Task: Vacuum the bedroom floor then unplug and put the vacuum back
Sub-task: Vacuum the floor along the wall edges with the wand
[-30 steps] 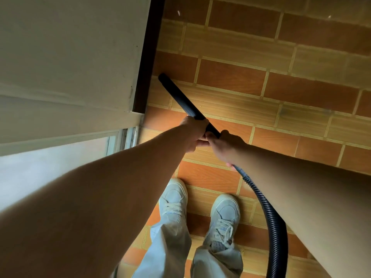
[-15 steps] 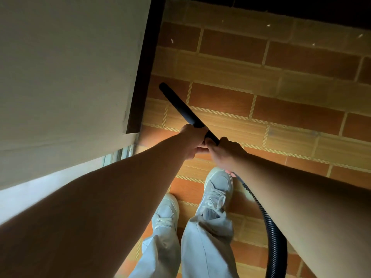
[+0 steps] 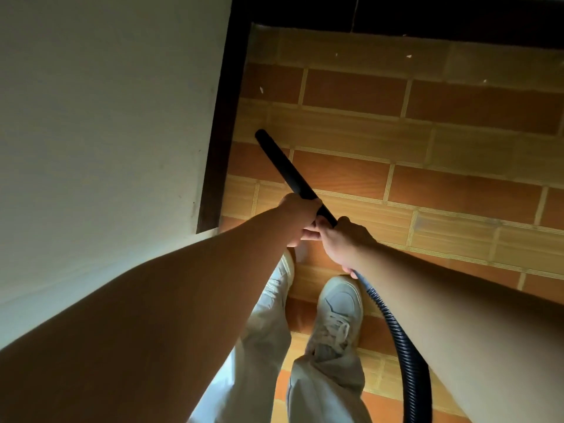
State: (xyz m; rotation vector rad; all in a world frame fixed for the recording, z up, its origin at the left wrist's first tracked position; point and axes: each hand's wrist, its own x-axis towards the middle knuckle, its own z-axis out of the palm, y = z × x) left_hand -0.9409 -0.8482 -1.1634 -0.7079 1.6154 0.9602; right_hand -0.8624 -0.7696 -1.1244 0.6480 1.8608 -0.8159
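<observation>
- On the black vacuum wand (image 3: 287,166), my left hand (image 3: 300,213) wraps the tube in front. My right hand (image 3: 346,244) curls round it just behind, fingers touching, so both can steer.
- Its tip sits low beside the dark skirting (image 3: 219,141), angled to work the tiled floor (image 3: 457,193) along the wall (image 3: 106,117).
- Behind my right hand, the ribbed hose (image 3: 399,337) trails back just beside my right shoe (image 3: 338,306), where I judge it could catch my step.

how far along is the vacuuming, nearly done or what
Mid-job. Done: nothing provable. In hand: left hand and right hand grip the wand, tip by the dark skirting. Left: white specks on the far tiles, then unplugging and stowing; hose trails out of frame.
</observation>
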